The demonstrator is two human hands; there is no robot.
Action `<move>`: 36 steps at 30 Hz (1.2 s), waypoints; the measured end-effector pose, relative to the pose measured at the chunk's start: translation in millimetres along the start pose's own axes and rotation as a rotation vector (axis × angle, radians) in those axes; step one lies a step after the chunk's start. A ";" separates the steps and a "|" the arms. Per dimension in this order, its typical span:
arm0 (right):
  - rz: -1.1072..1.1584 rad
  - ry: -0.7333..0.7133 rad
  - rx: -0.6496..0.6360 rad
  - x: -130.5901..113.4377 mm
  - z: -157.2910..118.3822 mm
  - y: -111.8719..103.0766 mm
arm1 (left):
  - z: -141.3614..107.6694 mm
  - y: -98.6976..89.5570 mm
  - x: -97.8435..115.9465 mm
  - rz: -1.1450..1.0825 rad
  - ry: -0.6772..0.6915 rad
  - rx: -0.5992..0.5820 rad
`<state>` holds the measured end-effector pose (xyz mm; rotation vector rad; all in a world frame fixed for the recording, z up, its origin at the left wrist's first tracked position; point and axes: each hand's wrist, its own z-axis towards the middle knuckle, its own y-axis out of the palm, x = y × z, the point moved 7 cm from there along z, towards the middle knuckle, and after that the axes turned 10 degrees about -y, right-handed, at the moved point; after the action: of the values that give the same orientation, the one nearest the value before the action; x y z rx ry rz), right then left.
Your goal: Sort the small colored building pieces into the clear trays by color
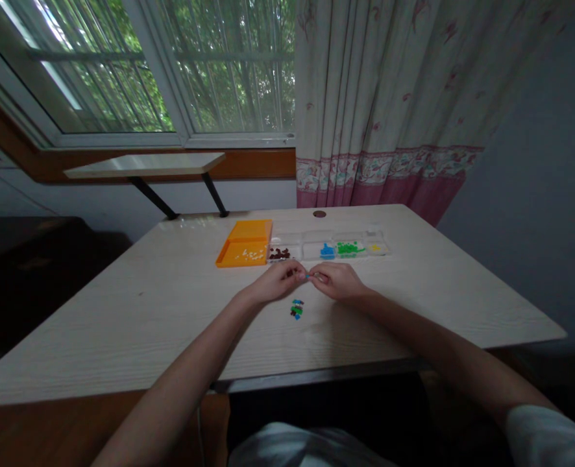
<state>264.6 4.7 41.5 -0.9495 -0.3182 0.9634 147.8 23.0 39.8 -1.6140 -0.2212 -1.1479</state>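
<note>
My left hand [285,279] and my right hand [336,280] meet fingertip to fingertip above the table, both closed in a pinch. Between them shows a tiny blue-green piece [307,276], mostly covered by the fingers; its exact shape is too small to make out. Just below the hands, on the tabletop, lies a small cluster of blue, green, brown and white pieces [296,309]. Beyond my fingers are clear plastic trays holding brown pieces [280,253], blue pieces [327,251], green pieces [348,248] and a few yellow pieces [376,248].
An open orange case [243,262] with white bits [252,254] in it stands left of the trays. A raised shelf [146,164] on black legs is at the table's back left. Behind the pale wooden table [171,324] are a window and a curtain [365,130].
</note>
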 end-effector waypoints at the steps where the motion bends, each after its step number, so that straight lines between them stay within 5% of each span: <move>1: 0.002 0.005 0.014 1.5 0.0 -1.8 | -1.1 -0.4 1.0 -0.013 -0.006 -0.022; 11: 0.005 0.109 0.122 20.0 -3.8 -19.5 | -19.7 19.3 3.6 0.127 0.018 -0.395; 27: -0.044 0.156 0.281 40.2 -3.5 -35.8 | -10.3 26.8 4.5 0.127 0.056 -0.337; 36: -0.099 0.225 0.249 55.6 -4.1 -34.9 | -7.5 26.9 5.5 0.141 0.066 -0.257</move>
<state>317.7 39.7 58.0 -0.7966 -0.0522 0.7764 164.0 4.0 26.1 -1.7811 0.0863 -1.1537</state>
